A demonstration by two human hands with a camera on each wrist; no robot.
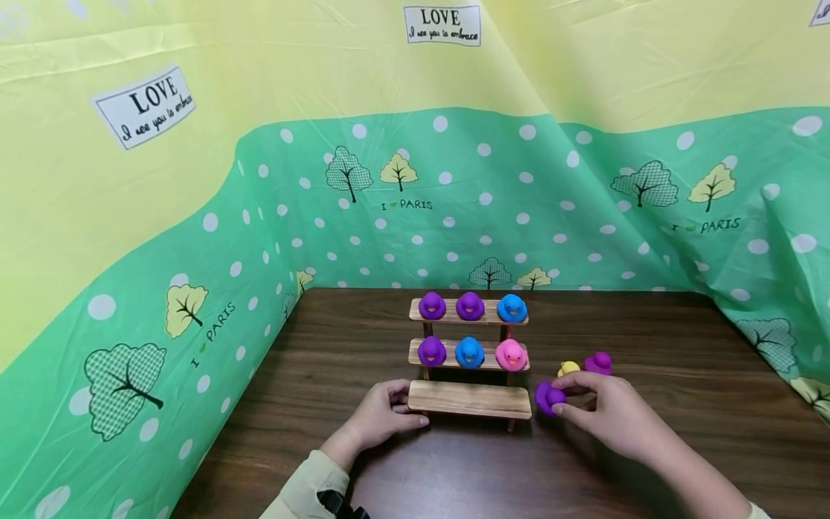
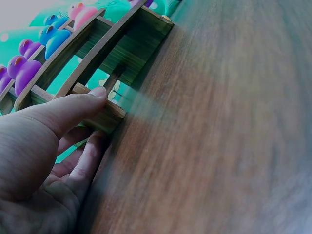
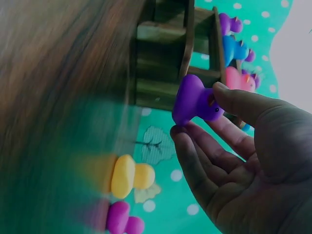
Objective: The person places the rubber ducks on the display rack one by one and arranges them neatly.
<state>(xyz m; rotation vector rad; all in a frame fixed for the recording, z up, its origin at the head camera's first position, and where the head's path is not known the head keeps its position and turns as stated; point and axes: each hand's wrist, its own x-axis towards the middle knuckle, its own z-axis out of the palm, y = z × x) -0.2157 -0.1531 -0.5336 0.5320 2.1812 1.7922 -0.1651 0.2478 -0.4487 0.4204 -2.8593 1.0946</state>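
A three-tier wooden shelf stand point(image 1: 470, 399) is on the dark table, its lowest tier bare. My left hand point(image 1: 387, 417) grips the stand's left end low down, the thumb over a wooden piece in the left wrist view. Beside the stand's right end, my right hand point(image 1: 609, 412) pinches a purple rubber duck point(image 3: 191, 101) between thumb and fingertips. Two purple ducks point(image 1: 431, 306) and a blue duck point(image 1: 512, 308) sit on the top tier. On the middle tier are a purple duck point(image 1: 431, 352), a blue duck point(image 1: 470, 352) and a pink duck point(image 1: 511, 355).
Behind the right hand, a yellow duck point(image 1: 568, 368) and a magenta duck point(image 1: 599, 362) lie on the brown wooden table point(image 1: 350, 331). A green and yellow printed cloth point(image 1: 421, 187) surrounds the table at the back and sides.
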